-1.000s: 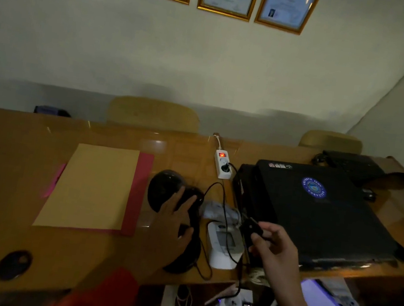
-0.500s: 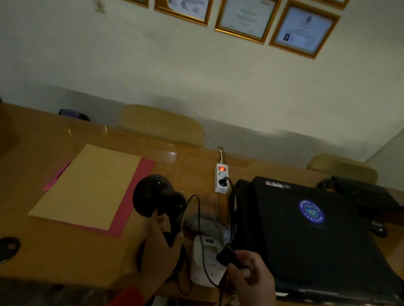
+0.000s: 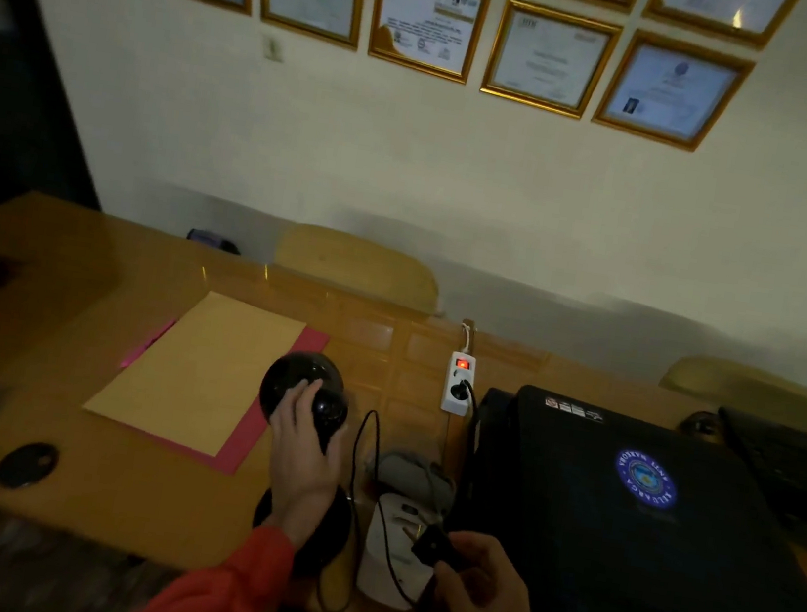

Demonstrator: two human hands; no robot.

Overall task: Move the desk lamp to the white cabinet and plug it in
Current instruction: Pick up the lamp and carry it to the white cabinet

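A black desk lamp (image 3: 303,385) with a round head stands near the front edge of the wooden desk (image 3: 80,302). My left hand (image 3: 305,453) is wrapped around its neck just below the head. My right hand (image 3: 485,592) holds the lamp's black plug (image 3: 435,546) above a white device. The lamp's thin black cord (image 3: 364,461) loops between the two hands. No white cabinet is in view.
A white power strip (image 3: 459,383) with a red lit switch and one plug in it lies behind. A closed black laptop (image 3: 636,520) fills the right. A brown envelope on pink paper (image 3: 205,371) lies left. A black oval object (image 3: 26,464) sits front left. Two chair backs stand behind the desk.
The view has tilted up and shifted, showing more wall and frames. My left hand has closed higher on the lamp's neck, and my right hand with the plug has drawn nearer to me.
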